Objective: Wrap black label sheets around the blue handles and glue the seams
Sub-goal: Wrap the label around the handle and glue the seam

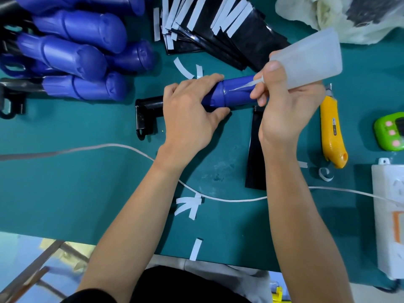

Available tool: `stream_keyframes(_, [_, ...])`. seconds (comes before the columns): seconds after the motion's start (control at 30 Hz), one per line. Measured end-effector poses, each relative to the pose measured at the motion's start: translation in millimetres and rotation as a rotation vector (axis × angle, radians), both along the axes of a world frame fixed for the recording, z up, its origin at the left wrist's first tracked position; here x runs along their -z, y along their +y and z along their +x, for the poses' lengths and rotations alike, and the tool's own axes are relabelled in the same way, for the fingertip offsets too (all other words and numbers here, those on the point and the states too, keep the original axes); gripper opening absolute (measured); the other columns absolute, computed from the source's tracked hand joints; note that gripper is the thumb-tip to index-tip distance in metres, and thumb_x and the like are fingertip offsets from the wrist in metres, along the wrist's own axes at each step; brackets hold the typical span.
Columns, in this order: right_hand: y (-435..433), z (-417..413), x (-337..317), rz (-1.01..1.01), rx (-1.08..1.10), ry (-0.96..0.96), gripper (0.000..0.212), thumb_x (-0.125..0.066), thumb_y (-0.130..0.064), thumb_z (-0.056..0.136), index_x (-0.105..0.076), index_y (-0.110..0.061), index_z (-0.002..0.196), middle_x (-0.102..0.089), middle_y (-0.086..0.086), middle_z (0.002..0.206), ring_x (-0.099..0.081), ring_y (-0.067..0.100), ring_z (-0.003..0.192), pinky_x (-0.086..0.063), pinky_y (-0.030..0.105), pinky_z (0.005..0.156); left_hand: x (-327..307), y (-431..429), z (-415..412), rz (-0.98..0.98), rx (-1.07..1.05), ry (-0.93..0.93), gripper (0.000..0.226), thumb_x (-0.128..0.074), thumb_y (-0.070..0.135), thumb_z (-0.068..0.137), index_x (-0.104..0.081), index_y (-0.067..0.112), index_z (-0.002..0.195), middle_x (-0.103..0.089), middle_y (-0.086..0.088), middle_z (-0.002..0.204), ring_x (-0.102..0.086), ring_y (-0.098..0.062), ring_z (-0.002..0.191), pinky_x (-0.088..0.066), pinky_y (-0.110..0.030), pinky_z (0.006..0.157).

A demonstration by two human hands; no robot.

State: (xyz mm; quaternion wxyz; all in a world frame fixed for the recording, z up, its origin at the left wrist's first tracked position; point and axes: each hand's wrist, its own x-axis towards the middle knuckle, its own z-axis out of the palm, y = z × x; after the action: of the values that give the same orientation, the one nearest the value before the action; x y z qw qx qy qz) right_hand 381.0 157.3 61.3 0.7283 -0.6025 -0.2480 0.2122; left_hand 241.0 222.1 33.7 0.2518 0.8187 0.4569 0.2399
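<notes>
Gripped blue handle [231,92] lying crosswise in left hand [190,114]; squeezed glue bottle [306,60] in right hand [284,112], nozzle touching handle.

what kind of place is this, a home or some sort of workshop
Most likely a small assembly workbench: a pile of identical blue handles, a stack of black label sheets and a yellow utility knife lie on the green table.

I see bright, even overhead light; soft shadows under my forearms; edges bowed and slightly blurred.
</notes>
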Motion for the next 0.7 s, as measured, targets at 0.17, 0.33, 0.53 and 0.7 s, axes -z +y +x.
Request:
stream_keyframes(0.17, [-2,4,-1,-0.002,0.013,-0.011,0.020,-0.068,-0.013,0.097,-0.074,-0.020,0.080,-0.063,0.006,0.059,-0.052,0.030,0.051,-0.040,0.031,0.055,-2,0,0,-0.002,-0.001,0.004,0.067,-0.090,0.042,0.065,-0.071,0.030,0.128,-0.072,0.016,0.122,-0.062,-0.010,0.109,-0.030,-0.027,0.099])
stream_keyframes(0.33, [-4,9,0,0.006,0.033,-0.009,0.023,-0.068,-0.011,0.098,-0.075,-0.019,0.078,-0.061,0.008,0.057,-0.052,0.030,0.052,-0.041,0.033,0.058,-2,0,0,-0.009,-0.002,-0.005,0.066,-0.090,0.042,0.066,-0.071,0.029,0.128,-0.072,0.016,0.121,-0.061,-0.010,0.109,-0.030,-0.026,0.100])
stream_keyframes(0.53, [-8,19,1,0.023,0.077,-0.027,0.019,-0.067,-0.013,0.097,-0.070,-0.001,0.082,-0.062,0.004,0.057,-0.052,0.028,0.050,-0.040,0.031,0.056,-2,0,0,-0.007,0.001,-0.012,0.067,-0.092,0.041,0.065,-0.072,0.028,0.128,-0.073,0.015,0.120,-0.063,-0.011,0.108,-0.031,-0.028,0.100])
stream_keyframes(0.7, [-13,24,-3,0.022,0.112,-0.074,0.017,-0.068,-0.012,0.098,-0.072,-0.005,0.083,-0.064,-0.001,0.060,-0.055,0.027,0.051,-0.041,0.031,0.057,-2,1,0,-0.004,0.001,-0.013,0.068,-0.092,0.041,0.064,-0.071,0.029,0.128,-0.073,0.015,0.120,-0.062,-0.011,0.108,-0.029,-0.026,0.100])
